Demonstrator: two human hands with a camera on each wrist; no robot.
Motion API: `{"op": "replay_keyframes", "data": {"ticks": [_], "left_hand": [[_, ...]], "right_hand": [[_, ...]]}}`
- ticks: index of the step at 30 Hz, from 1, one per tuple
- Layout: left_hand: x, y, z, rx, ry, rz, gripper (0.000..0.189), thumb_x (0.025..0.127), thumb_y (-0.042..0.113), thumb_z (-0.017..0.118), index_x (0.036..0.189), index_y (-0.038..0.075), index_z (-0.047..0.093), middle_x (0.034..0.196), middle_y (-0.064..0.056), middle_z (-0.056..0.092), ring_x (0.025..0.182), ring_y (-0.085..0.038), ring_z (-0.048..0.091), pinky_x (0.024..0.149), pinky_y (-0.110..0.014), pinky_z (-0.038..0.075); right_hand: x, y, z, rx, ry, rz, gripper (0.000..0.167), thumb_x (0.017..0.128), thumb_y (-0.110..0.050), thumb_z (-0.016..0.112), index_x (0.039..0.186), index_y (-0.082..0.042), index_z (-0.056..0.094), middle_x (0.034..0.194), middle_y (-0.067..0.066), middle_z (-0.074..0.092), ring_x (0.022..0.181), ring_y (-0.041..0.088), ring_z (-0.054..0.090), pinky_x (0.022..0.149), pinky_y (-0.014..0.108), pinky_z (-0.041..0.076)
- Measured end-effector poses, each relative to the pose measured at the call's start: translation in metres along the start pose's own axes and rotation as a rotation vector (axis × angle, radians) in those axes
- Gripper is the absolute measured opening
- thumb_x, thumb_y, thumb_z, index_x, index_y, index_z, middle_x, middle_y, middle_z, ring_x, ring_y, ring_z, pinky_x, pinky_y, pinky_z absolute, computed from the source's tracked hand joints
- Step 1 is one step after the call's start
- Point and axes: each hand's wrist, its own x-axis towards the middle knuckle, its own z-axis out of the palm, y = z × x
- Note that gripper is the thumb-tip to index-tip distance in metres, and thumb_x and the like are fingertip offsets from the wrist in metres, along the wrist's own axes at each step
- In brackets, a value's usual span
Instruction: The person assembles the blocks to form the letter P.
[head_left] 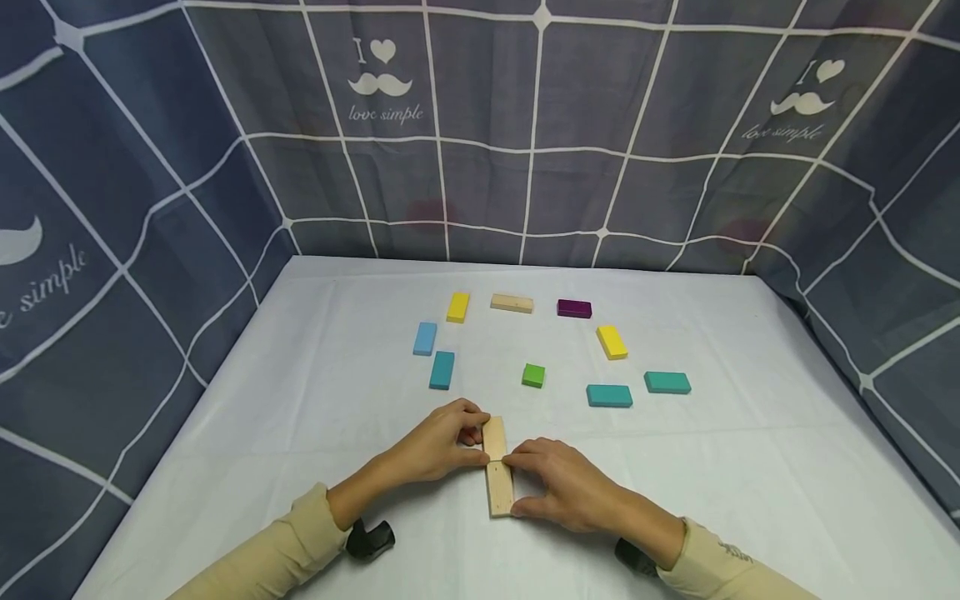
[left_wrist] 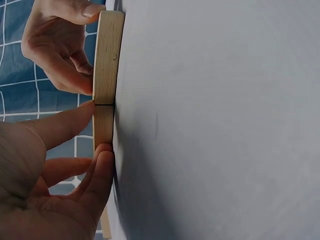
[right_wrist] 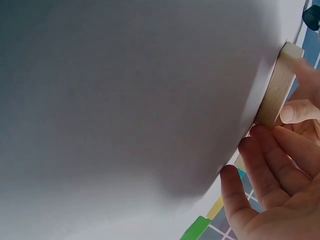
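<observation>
Two plain wooden blocks lie end to end in a line, a far block [head_left: 493,435] and a near block [head_left: 499,490], with a thin seam between them. My left hand [head_left: 442,442] holds the far block from the left, index finger near its far end and thumb by the seam. From the right, my right hand [head_left: 566,483] holds the near block, its index finger at the seam and its thumb close to the near end. The left wrist view shows the near block [left_wrist: 108,57] and part of the far block [left_wrist: 103,125] meeting flush, with fingertips along their edges.
Beyond the hands, loose blocks form a rough arc on the white-covered table [head_left: 315,358]: blue [head_left: 424,338], teal [head_left: 442,370], yellow [head_left: 458,307], plain wood [head_left: 512,303], purple [head_left: 573,309] and more teal [head_left: 609,396]. A small green block [head_left: 533,376] sits inside it. Dark curtains [head_left: 480,183] surround the table.
</observation>
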Motion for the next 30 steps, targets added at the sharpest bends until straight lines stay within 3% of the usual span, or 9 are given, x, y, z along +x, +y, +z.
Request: {"op": "replay_keyframes", "data": {"ticks": [11, 19, 30], "left_hand": [[0.001, -0.002, 0.001, 0.004, -0.025, -0.007, 0.056, 0.083, 0.012, 0.081, 0.132, -0.003, 0.060, 0.118, -0.004, 0.055, 0.091, -0.012, 0.057, 0.081, -0.025, 0.050], [0.001, -0.002, 0.001, -0.005, -0.020, -0.023, 0.059, 0.082, 0.012, 0.082, 0.133, -0.005, 0.058, 0.118, -0.005, 0.055, 0.091, -0.012, 0.057, 0.080, -0.025, 0.051], [0.002, -0.001, 0.001, -0.030, -0.023, -0.039, 0.061, 0.082, 0.012, 0.082, 0.134, -0.006, 0.056, 0.120, -0.005, 0.055, 0.092, -0.012, 0.058, 0.081, -0.025, 0.051]], "right_hand": [[0.000, 0.001, 0.000, 0.028, 0.013, -0.015, 0.054, 0.086, -0.033, 0.078, 0.130, -0.005, 0.064, 0.121, -0.003, 0.062, 0.116, 0.014, 0.055, 0.099, 0.039, 0.044], [0.006, 0.003, 0.004, 0.036, 0.108, -0.026, 0.066, 0.091, -0.045, 0.069, 0.140, -0.003, 0.054, 0.119, -0.001, 0.059, 0.105, 0.011, 0.052, 0.089, 0.035, 0.047], [0.013, 0.004, 0.005, -0.010, 0.063, -0.019, 0.070, 0.089, -0.047, 0.071, 0.142, -0.005, 0.053, 0.115, 0.001, 0.051, 0.099, 0.014, 0.044, 0.084, 0.033, 0.042]]}}
